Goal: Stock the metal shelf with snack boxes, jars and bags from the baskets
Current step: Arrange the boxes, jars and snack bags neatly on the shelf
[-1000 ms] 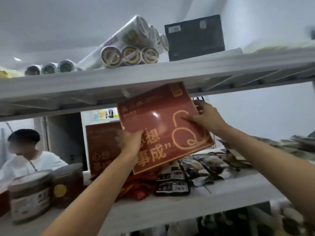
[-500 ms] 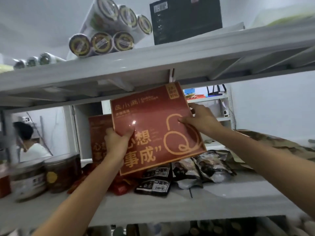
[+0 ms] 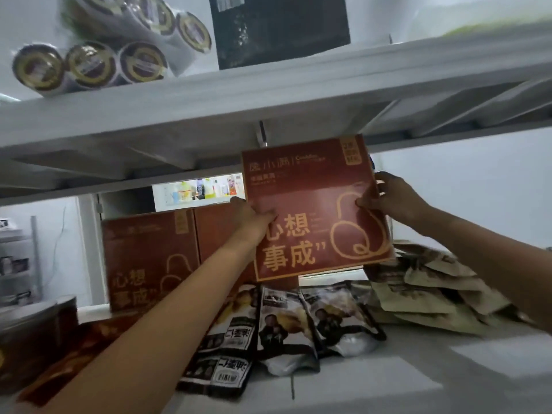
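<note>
Compared with half a second ago, the held red box (image 3: 316, 210) stands squarer and further right, clear of the two red boxes (image 3: 149, 258) already upright at the back of the metal shelf (image 3: 388, 369). Far left, a dark jar (image 3: 35, 333) sits blurred on the shelf board. The left hand (image 3: 254, 213) grips the held box's left edge, thumb on its face; the right hand (image 3: 394, 198) pinches the right edge. The box hangs above the black-and-white snack bags (image 3: 286, 318), its top close under the upper shelf. It looks like a stiff, flat carton with a glossy, slippery face, probably light; the side edges give the surest hold. To the right, tan paper bags (image 3: 433, 288) lie heaped. The walls are white, and another rack shows behind at far left.
</note>
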